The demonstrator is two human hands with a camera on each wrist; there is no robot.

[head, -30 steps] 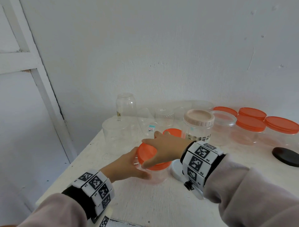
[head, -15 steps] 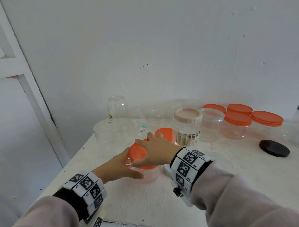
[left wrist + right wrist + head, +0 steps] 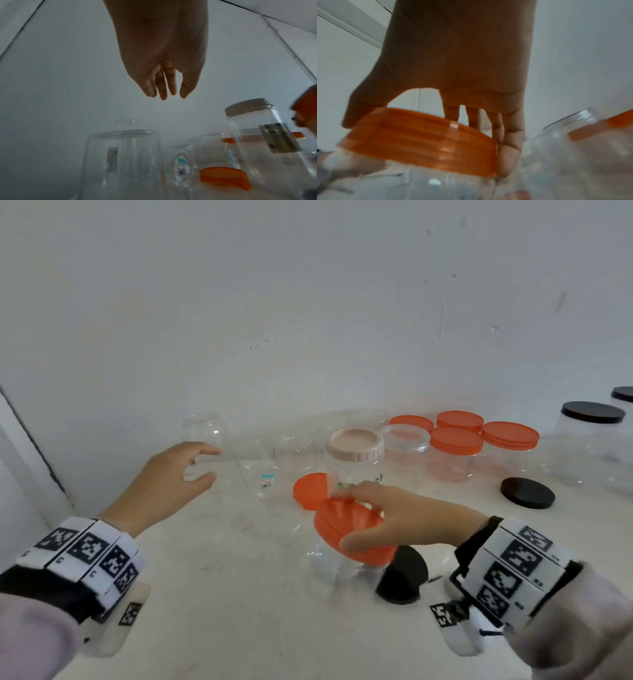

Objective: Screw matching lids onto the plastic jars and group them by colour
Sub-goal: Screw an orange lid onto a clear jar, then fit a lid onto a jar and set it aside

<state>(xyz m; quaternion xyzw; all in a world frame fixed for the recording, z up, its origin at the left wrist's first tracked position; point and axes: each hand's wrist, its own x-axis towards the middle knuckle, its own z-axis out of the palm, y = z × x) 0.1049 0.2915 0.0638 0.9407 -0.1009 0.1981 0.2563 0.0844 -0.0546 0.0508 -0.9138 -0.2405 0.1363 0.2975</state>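
While the right hand [image 3: 407, 518] grips the round orange plastic lid [image 3: 352, 534] of a clear plastic jar [image 3: 339, 573] from above, thumb at the near rim and fingers curled over the far edge, the jar hangs tilted under it, above the white table [image 3: 239, 611]. The left hand [image 3: 164, 477] holds nothing; its fingers are loosely spread and slightly bent, raised above the table and reaching toward an upturned clear plastic jar [image 3: 219, 470] just beyond its fingertips. A loose orange lid [image 3: 311, 489] lies just past the right hand's fingers, beside a tall clear jar with a pale pink ribbed lid [image 3: 354, 445]. Farther beyond the right hand stands a cluster of orange-lidded clear jars [image 3: 457, 441]. A flat black lid [image 3: 527, 492] lies on the table beyond that wrist, and another black lid [image 3: 404, 577] sits under it.
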